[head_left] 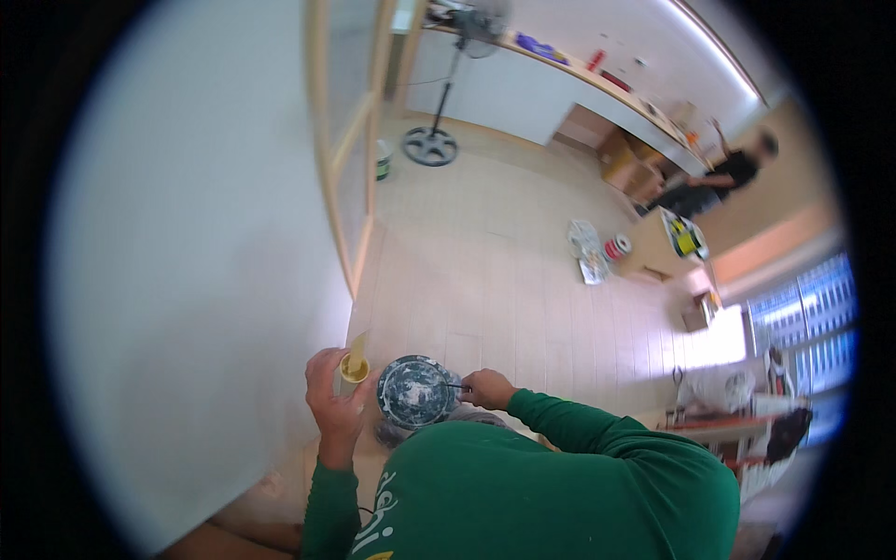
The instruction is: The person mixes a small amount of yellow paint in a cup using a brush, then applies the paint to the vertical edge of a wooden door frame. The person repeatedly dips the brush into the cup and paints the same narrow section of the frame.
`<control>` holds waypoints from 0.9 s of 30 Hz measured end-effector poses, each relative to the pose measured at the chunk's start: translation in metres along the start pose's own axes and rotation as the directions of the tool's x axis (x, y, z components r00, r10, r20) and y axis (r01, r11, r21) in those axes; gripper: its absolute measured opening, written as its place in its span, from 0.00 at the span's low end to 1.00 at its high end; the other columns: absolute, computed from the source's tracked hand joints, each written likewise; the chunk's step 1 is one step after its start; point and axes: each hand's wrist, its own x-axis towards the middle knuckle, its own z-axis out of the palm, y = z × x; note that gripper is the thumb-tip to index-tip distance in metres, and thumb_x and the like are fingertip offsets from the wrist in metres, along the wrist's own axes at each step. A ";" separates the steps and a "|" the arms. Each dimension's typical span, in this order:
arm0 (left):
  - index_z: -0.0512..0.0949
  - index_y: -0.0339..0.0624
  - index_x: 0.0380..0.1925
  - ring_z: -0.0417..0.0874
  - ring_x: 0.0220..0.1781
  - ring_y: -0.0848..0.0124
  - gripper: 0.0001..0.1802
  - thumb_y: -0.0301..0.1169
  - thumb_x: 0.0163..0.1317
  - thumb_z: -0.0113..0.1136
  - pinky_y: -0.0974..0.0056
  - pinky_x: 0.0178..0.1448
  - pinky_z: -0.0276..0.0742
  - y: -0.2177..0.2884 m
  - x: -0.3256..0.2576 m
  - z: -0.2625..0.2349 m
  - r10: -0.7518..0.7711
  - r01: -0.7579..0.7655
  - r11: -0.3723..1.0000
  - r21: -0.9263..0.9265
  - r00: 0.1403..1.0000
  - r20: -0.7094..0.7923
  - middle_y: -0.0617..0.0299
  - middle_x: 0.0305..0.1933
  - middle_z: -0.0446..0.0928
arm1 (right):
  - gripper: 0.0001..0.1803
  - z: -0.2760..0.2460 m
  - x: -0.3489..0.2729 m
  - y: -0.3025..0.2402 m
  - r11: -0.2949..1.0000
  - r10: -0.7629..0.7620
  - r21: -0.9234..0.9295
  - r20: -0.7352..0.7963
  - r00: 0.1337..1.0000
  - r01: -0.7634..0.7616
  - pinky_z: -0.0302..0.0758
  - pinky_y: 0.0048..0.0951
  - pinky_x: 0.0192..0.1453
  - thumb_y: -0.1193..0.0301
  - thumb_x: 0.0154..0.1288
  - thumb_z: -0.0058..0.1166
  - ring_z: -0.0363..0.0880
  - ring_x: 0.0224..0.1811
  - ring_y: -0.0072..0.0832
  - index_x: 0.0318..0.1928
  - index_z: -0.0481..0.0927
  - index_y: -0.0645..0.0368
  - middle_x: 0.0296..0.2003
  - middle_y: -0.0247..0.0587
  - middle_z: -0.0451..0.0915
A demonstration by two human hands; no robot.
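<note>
Pretty sure I'm in a room mid-renovation, can't tell if it's home or office. Got a white-smeared dark tub [417, 390] right in front of me, a red-and-white can [617, 246] and rumpled sheet [587, 250] on the pale plank floor [485, 252], cardboard boxes [630, 166] under a long built-in surface [499, 101], plus a pedestal fan [446, 93].

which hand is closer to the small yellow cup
Left. The left hand holds the small yellow cup in its fingers; the right hand is farther off, to the cup's right, beyond the dark, white-smeared disc.
</note>
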 end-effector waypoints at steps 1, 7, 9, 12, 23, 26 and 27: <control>0.83 0.38 0.52 0.83 0.59 0.50 0.29 0.25 0.50 0.86 0.49 0.64 0.80 -0.003 -0.004 -0.004 -0.003 0.003 1.000 -0.016 1.000 0.017 0.50 0.54 0.85 | 0.19 -0.002 -0.011 -0.012 1.000 0.023 0.019 -0.034 0.999 -0.022 0.83 0.58 0.50 0.54 0.71 0.65 0.88 0.41 0.57 0.41 0.90 0.59 0.35 0.55 0.89; 0.82 0.36 0.55 0.83 0.58 0.54 0.28 0.23 0.53 0.84 0.53 0.66 0.79 0.005 -0.001 0.006 0.013 0.012 0.989 -0.150 0.986 0.167 0.50 0.54 0.84 | 0.26 -0.049 -0.051 -0.075 0.896 0.172 0.444 -0.330 0.928 -0.008 0.85 0.45 0.48 0.49 0.71 0.69 0.89 0.41 0.51 0.42 0.89 0.64 0.36 0.56 0.89; 0.82 0.35 0.55 0.82 0.58 0.58 0.28 0.22 0.55 0.83 0.54 0.67 0.78 0.017 0.007 0.024 0.017 0.035 0.971 -0.237 0.976 0.215 0.52 0.54 0.83 | 0.25 -0.052 -0.053 -0.088 0.809 0.069 0.527 -0.525 0.848 0.260 0.85 0.42 0.50 0.52 0.70 0.72 0.90 0.44 0.44 0.50 0.89 0.64 0.39 0.53 0.90; 0.81 0.35 0.56 0.81 0.58 0.64 0.26 0.22 0.58 0.81 0.57 0.68 0.76 0.023 0.005 0.029 -0.019 0.113 0.926 -0.361 0.967 0.255 0.56 0.55 0.82 | 0.29 -0.084 -0.068 -0.142 0.738 -0.089 0.473 -0.639 0.764 0.482 0.82 0.35 0.47 0.60 0.69 0.74 0.85 0.43 0.32 0.64 0.84 0.62 0.51 0.45 0.88; 0.80 0.36 0.59 0.81 0.59 0.68 0.29 0.26 0.60 0.83 0.60 0.71 0.74 0.072 0.006 0.095 0.033 0.204 0.827 -0.524 0.913 0.407 0.60 0.58 0.81 | 0.32 -0.097 -0.094 -0.121 0.524 0.034 0.633 -0.684 0.729 0.570 0.69 0.23 0.34 0.63 0.70 0.76 0.66 0.30 0.14 0.70 0.81 0.61 0.45 0.31 0.85; 0.80 0.35 0.61 0.82 0.60 0.68 0.31 0.30 0.60 0.84 0.60 0.71 0.75 0.082 0.013 0.105 0.059 0.225 0.791 -0.569 0.897 0.438 0.60 0.58 0.82 | 0.29 -0.102 -0.090 -0.116 0.452 0.070 0.640 -0.720 0.690 0.621 0.66 0.23 0.33 0.67 0.69 0.75 0.65 0.29 0.14 0.68 0.82 0.58 0.32 0.25 0.75; 0.80 0.35 0.62 0.82 0.60 0.68 0.32 0.32 0.60 0.85 0.59 0.70 0.76 0.085 0.016 0.107 0.074 0.233 0.772 -0.592 0.891 0.447 0.60 0.58 0.83 | 0.30 -0.103 -0.088 -0.111 0.472 0.063 0.615 -0.738 0.672 0.631 0.67 0.23 0.33 0.66 0.69 0.75 0.65 0.29 0.14 0.69 0.82 0.58 0.36 0.27 0.78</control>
